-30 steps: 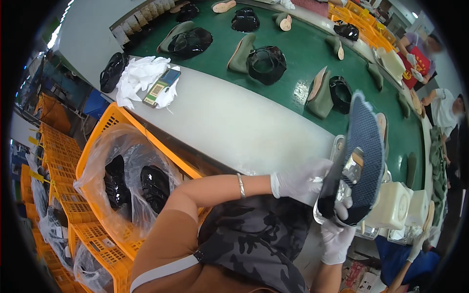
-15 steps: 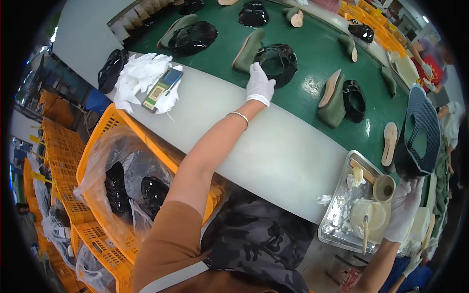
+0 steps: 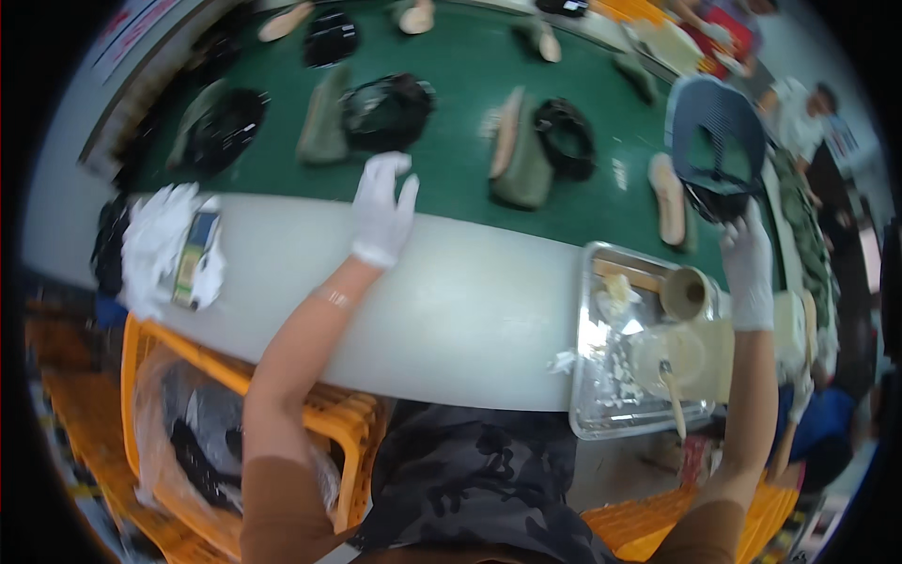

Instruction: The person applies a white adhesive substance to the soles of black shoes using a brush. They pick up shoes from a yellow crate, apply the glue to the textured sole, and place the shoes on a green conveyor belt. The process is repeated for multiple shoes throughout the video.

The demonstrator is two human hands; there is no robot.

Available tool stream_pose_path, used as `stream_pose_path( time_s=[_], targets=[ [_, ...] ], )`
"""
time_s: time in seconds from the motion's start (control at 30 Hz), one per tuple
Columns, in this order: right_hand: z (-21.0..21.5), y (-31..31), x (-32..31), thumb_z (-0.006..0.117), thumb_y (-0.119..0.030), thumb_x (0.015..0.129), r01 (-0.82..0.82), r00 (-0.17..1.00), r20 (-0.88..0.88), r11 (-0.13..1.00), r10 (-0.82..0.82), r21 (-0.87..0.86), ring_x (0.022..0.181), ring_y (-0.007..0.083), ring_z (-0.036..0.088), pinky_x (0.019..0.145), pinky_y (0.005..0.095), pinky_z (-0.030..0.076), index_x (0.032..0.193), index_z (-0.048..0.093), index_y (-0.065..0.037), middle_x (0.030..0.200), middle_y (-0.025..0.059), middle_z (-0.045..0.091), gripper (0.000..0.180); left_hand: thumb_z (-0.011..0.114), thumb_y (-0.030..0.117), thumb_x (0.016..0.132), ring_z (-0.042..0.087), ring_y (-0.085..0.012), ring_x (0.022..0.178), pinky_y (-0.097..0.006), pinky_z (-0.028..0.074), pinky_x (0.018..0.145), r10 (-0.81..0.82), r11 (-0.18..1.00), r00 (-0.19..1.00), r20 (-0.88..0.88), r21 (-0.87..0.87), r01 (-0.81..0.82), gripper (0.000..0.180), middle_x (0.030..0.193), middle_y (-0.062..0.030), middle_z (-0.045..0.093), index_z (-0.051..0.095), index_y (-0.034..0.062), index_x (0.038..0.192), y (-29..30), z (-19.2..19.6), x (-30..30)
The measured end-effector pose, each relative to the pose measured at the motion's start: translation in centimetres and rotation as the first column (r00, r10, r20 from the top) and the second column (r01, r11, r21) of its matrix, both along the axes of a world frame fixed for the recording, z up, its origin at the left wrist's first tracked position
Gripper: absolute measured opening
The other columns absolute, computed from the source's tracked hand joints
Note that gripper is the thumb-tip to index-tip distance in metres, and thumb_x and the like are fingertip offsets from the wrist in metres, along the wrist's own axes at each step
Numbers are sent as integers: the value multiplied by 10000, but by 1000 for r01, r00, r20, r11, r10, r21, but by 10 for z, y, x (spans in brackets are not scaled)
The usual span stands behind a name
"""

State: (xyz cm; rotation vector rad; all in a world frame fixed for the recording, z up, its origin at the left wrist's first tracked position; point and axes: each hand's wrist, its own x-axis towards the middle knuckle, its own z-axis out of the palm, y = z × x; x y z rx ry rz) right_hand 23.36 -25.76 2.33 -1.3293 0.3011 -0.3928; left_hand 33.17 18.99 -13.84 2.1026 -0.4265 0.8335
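My left hand (image 3: 383, 209), in a white glove, hovers over the far edge of the white worktop with its thumb and fingers apart and nothing in it. Just beyond its fingertips lies a shiny black shoe upper (image 3: 355, 115) beside an olive-green shoe last (image 3: 324, 127) on the green surface. On the right, my gloved right hand (image 3: 749, 258) grips the lower end of another shoe upper (image 3: 691, 122), held up so its blue-grey mesh lining shows. Under that wrist sits a metal tray (image 3: 584, 376) with a brush (image 3: 674, 399), a cup (image 3: 686, 293) and a tub of pale paste (image 3: 669, 352).
More uppers and green lasts (image 3: 523, 169) lie across the green surface (image 3: 442, 188). White cloths (image 3: 155, 249) and a small box (image 3: 194, 258) rest at the worktop's left. An orange crate (image 3: 352, 470) with a plastic bag stands below. Other people are at the far right.
My left hand has come off the black upper and drawn back over the white worktop, fingers spread. My right hand still holds its upper, now farther forward. The whole view has turned.
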Motion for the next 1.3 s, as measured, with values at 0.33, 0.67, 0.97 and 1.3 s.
stream_pose_path(
  time_s=[0.33,0.67,0.97,1.3],
  targets=[
    [-28,-94,67,595,-270,839,-101,750,-351,427,-561,-898,562,169,629,502,295,495,947,541,10,770,119,634,305,584,313,816,557,-294,816,-397,407,787,-263,824,919,-294,427,372,338,849,-121,601,573,33,1004,-17,10,-20],
    [-60,-146,98,586,-230,829,-503,538,-475,186,-697,-844,605,226,649,589,318,517,952,591,-6,824,151,651,255,606,274,801,557,-288,804,-388,407,792,-216,823,916,-338,442,357,318,834,-107,596,573,26,998,-22,19,-22],
    [-46,-131,90,530,-173,857,-64,790,-289,397,-541,-916,568,151,609,501,292,481,1079,546,-64,864,83,649,247,634,238,775,571,-273,804,-375,422,779,-213,856,914,-345,386,345,275,837,-106,612,592,43,964,-26,16,-24],
    [34,129,-123,565,-219,832,-510,545,-449,-144,708,-848,721,285,607,611,355,507,1047,544,-82,866,92,600,256,638,183,774,570,-289,803,-385,437,759,-186,869,978,-91,450,207,237,833,-109,608,582,44,958,-17,8,-28]
  ],
)
